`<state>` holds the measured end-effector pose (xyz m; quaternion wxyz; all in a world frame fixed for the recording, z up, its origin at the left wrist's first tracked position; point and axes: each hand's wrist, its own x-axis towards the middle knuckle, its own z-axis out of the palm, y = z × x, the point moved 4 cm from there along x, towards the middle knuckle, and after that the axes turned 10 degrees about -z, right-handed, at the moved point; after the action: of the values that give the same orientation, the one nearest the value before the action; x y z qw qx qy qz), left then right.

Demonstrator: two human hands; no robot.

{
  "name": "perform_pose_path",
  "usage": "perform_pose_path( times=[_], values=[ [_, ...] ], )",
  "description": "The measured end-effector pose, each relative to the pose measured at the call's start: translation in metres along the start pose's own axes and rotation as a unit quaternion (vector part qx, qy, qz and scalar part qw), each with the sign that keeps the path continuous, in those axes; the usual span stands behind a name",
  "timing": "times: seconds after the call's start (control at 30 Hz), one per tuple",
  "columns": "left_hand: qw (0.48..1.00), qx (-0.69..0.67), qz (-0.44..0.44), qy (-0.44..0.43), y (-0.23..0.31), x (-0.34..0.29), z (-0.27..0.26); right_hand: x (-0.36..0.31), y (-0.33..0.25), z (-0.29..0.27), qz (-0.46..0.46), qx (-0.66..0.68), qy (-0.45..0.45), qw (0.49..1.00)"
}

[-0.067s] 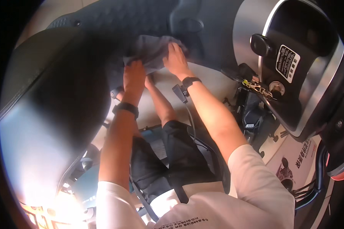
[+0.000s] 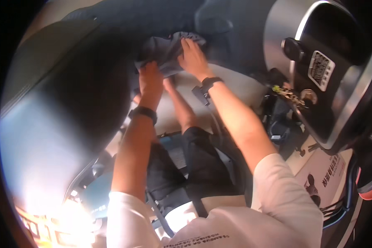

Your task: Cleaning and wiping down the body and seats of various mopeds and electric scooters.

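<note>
Your right hand (image 2: 193, 60) lies flat and open on the crumpled grey cloth (image 2: 165, 51) spread over the dark scooter footboard (image 2: 111, 25), your left hand (image 2: 150, 80) pinches its near edge, both placed as a moment ago, a rectangular white label (image 2: 320, 70) upper right.

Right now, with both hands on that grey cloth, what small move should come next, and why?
Probably slide the grey cloth a little further across the dark panel. The left hand and right hand both press it flat there, and the panel beyond lies uncovered.
</note>
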<state>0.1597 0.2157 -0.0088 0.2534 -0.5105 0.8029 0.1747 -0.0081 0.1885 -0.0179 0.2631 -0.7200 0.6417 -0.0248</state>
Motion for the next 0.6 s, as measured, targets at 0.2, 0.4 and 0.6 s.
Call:
perform_pose_path(
  times=[0.2, 0.4, 0.6],
  values=[
    [0.998, 0.029, -0.041, 0.037, -0.050, -0.022, 0.029, -0.001, -0.025, 0.015, 0.025, -0.023, 0.028, 0.999],
    [0.994, -0.033, -0.055, 0.085, -0.037, -0.027, 0.061, -0.010, -0.018, 0.009, 0.066, 0.011, 0.015, 0.998],
    [0.991, -0.075, 0.000, 0.112, -0.008, -0.019, 0.038, -0.038, 0.054, 0.008, 0.162, -0.062, 0.026, 0.984]
  ],
)
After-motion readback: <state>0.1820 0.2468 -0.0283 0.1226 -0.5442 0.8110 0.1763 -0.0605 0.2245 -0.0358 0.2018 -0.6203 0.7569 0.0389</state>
